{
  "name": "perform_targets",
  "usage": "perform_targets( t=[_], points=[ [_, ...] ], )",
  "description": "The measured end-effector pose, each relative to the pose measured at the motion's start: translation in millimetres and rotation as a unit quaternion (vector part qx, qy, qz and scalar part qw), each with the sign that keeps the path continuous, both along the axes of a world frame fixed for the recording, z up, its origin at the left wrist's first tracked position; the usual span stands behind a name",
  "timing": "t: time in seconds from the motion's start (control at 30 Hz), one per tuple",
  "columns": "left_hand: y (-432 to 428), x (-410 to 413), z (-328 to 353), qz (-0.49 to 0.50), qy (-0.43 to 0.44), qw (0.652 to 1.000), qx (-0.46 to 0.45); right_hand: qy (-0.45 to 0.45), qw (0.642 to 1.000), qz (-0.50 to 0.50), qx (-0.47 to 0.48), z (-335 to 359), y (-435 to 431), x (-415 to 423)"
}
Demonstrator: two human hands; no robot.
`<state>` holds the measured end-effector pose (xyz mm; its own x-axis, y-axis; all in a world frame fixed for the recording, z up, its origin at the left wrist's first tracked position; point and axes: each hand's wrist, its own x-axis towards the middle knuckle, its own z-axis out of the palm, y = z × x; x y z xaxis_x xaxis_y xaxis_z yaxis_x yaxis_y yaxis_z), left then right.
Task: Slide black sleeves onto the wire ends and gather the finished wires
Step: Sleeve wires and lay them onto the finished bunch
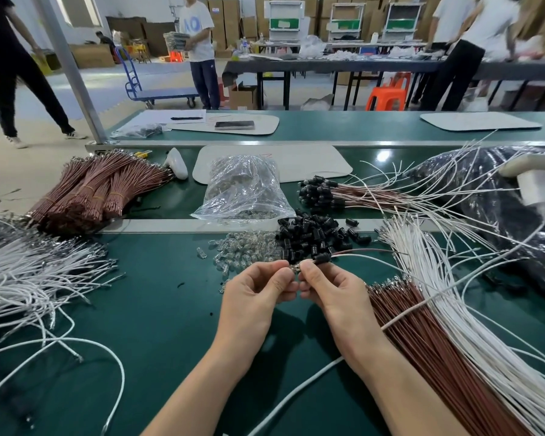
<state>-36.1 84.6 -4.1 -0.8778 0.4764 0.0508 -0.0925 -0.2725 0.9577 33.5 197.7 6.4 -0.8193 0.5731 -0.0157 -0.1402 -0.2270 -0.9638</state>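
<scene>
My left hand and my right hand meet over the green bench, fingertips pinching a small metal wire end between them. A black sleeve sits on the held wires just right of my right fingertips; a brown wire and a white wire run off to the right from it. A pile of loose black sleeves lies just beyond my hands. Finished wires with black sleeves lie farther back right. Loose brown wires and white wires fan out at the right.
Small clear glass bulbs lie left of the sleeve pile, behind them a clear plastic bag. Banded brown wire bundles sit back left, tangled white wires at left. A dark plastic bag is far right. People stand beyond the bench.
</scene>
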Motion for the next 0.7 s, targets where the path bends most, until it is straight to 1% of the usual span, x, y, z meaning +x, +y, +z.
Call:
perform_targets(
  t=[0.47, 0.63, 0.7],
  points=[
    [-1.1, 0.8, 1.3, 0.011, -0.012, 1.0, -0.001, 0.001, 1.0, 0.012, 0.025, 0.9, 0.0, 1.5],
    [-0.9, 3.0, 2.7, 0.009, -0.005, 1.0, -0.009, -0.015, 0.998, 0.013, 0.067, 0.9, -0.7, 3.3],
    [-1.0, 3.0, 3.4, 0.005, 0.0, 1.0, -0.007, -0.015, 0.998, 0.015, 0.058, 1.6, -0.9, 3.5]
  ],
)
